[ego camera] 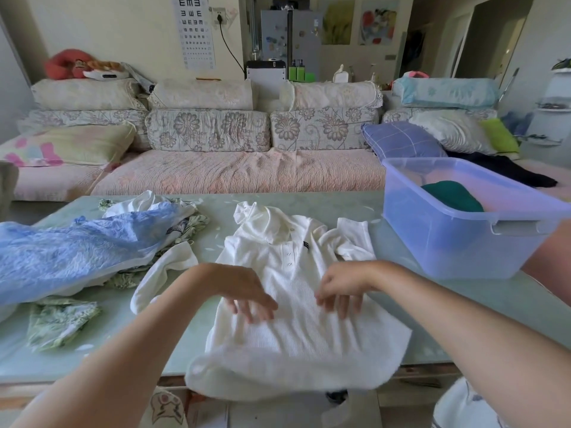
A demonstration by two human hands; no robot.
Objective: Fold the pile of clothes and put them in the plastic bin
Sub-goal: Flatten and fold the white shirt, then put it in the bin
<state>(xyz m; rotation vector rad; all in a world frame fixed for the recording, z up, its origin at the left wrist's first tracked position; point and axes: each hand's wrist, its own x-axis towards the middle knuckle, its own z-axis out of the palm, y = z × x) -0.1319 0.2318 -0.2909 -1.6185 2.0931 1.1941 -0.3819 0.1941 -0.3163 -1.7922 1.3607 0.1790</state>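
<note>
A white ribbed polo shirt [290, 341] lies face up and spread out on the pale green table [463, 304], its hem hanging over the near edge. My left hand [247, 291] and my right hand [343, 288] rest side by side on its middle, fingers extended and pointing down onto the cloth. A translucent blue plastic bin [457, 236] stands at the table's right, with a dark green folded garment [451, 196] inside. A pile of unfolded clothes [77, 251], with a light blue piece on top, lies at the left.
A green floral cloth [58, 322] lies near the left front edge. Behind the table stretches a long sofa [241, 171] with cushions and a dark garment [506, 171] at its right end.
</note>
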